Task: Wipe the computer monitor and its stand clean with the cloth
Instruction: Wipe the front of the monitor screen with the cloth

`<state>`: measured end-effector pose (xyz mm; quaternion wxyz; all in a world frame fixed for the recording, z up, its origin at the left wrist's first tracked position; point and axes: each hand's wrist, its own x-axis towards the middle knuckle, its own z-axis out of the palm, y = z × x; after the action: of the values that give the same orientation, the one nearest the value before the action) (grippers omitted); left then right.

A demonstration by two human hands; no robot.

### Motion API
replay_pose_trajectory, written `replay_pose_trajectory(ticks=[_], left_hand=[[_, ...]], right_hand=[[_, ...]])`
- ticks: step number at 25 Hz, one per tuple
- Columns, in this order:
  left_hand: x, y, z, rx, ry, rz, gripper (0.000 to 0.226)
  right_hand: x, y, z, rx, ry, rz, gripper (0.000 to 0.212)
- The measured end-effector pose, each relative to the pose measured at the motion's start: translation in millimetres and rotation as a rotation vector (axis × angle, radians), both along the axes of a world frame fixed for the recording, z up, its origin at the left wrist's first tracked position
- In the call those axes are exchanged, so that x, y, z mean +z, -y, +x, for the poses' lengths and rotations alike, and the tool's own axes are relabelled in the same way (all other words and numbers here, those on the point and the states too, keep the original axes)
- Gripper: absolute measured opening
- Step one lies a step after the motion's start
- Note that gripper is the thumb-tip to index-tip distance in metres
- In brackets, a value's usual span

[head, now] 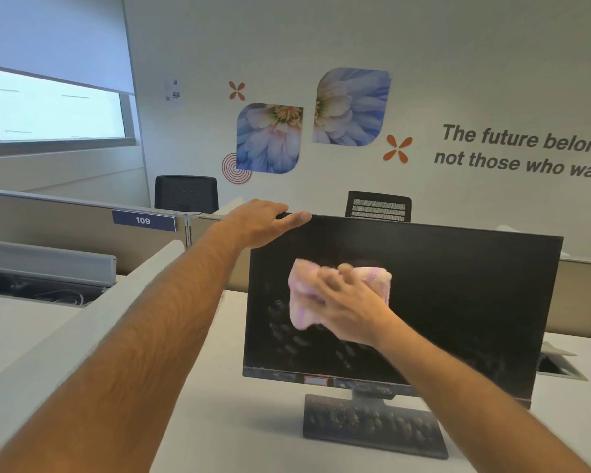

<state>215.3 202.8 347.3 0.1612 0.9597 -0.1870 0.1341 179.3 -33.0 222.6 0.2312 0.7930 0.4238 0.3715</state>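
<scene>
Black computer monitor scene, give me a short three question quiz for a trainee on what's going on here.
1. True or false: the left hand grips the top left corner of the black flat-screen computer monitor.
2. What does the right hand press against the screen?
A. a pink and white striped cloth
B. a spray bottle
C. nothing
3. Fill in: the smudge-marked dark rectangular stand base rests on the white ____.

Key: 1 true; 2 A; 3 desk.

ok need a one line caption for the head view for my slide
Right hand wipes the dusty monitor with a pink cloth while the left hand steadies its top corner.
</scene>
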Motion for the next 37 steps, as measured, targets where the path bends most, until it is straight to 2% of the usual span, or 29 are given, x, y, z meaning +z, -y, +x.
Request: replay_pose_trajectory(ticks=[1, 2, 3, 5, 6, 7, 9, 10, 11, 13, 14, 15, 16, 18, 19, 20, 21, 23, 24, 25, 28, 29, 30, 32, 33, 34, 36, 37], left_hand=[[0, -2, 0, -0.004, -0.003, -0.004, 0.115], [0, -3, 0, -0.008, -0.004, -0.006, 0.114], [0, -4, -1, -0.015, -0.001, -0.008, 0.113], [0, -1, -3, -0.017, 0.012, -0.013, 0.117], [1, 0, -4, -0.01, 0.022, -0.003, 0.12], [2, 1, -3, -0.002, 0.029, 0.011, 0.122], [2, -1, -2, -0.007, 0.014, 0.015, 0.119], [2, -3, -2, -0.011, 0.008, 0.012, 0.115], [1, -4, -2, -0.007, 0.009, 0.015, 0.109], [1, -3, -2, 0.008, 0.027, 0.033, 0.094], [0, 0, -2, 0.016, 0.033, 0.039, 0.094], [-1, 3, -2, 0.027, 0.035, 0.042, 0.098], [-1, 3, -1, 0.039, 0.035, 0.046, 0.101], [-2, 0, 0, 0.048, 0.029, 0.047, 0.105], [-2, -2, 0, 0.049, 0.027, 0.051, 0.106], [-2, -3, 0, 0.047, 0.029, 0.056, 0.107], [-1, -3, -1, 0.044, 0.035, 0.059, 0.108], [1, 2, -2, 0.046, 0.038, 0.073, 0.113], [2, 4, -3, 0.044, 0.031, 0.081, 0.116], [3, 4, -3, 0.035, 0.028, 0.08, 0.118], [2, -4, -2, 0.022, 0.007, 0.044, 0.11], [1, -5, -3, 0.018, -0.001, 0.037, 0.108], [1, -5, -3, 0.017, 0.002, 0.036, 0.107], [2, 0, -3, 0.032, 0.015, 0.052, 0.108], [3, 3, -2, 0.035, 0.018, 0.063, 0.107], [4, 3, -2, 0.032, 0.018, 0.066, 0.106], [3, -1, -1, 0.036, 0.003, 0.052, 0.099], [2, -3, -1, 0.043, -0.006, 0.04, 0.098]], right_hand=[[0, 0, -2, 0.042, -0.004, -0.137, 0.066], [4, 0, -1, 0.043, 0.005, -0.144, 0.066], [8, -1, 2, -0.001, 0.022, -0.03, 0.065], [15, -10, 4, -0.129, 0.015, 0.347, 0.066], [14, -16, 4, -0.149, 0.026, 0.382, 0.068], [12, -20, 5, -0.117, 0.025, 0.286, 0.068], [3, -22, 5, 0.012, -0.016, -0.06, 0.067], [4, -21, 4, 0.033, -0.023, -0.14, 0.066], [7, -22, 4, 0.01, -0.014, -0.115, 0.065], [12, -28, 7, -0.111, 0.031, 0.19, 0.062], [13, -33, 5, -0.159, 0.026, 0.332, 0.061], [11, -38, 4, -0.171, 0.041, 0.361, 0.061], [7, -42, 5, -0.136, 0.043, 0.287, 0.06], [0, -45, 5, -0.003, -0.019, -0.024, 0.059], [1, -45, 3, 0.034, -0.048, -0.114, 0.058], [4, -46, 3, 0.033, -0.049, -0.106, 0.057], [5, -49, 6, -0.001, -0.024, -0.006, 0.056], [10, -58, 7, -0.13, -0.003, 0.329, 0.059], [10, -63, 7, -0.161, 0.013, 0.407, 0.06], [7, -68, 8, -0.14, 0.029, 0.375, 0.06], [-2, -74, 5, 0.055, 0.0, -0.098, 0.056], [-1, -73, 5, 0.053, 0.005, -0.121, 0.056], [0, -75, 7, 0.003, 0.028, -0.022, 0.055], [7, -83, 8, -0.135, 0.025, 0.357, 0.054], [9, -89, 8, -0.158, 0.023, 0.423, 0.055], [6, -93, 8, -0.135, 0.018, 0.362, 0.054], [-3, -95, 5, 0.01, -0.041, -0.02, 0.054], [-3, -93, 3, 0.052, -0.069, -0.141, 0.054]])
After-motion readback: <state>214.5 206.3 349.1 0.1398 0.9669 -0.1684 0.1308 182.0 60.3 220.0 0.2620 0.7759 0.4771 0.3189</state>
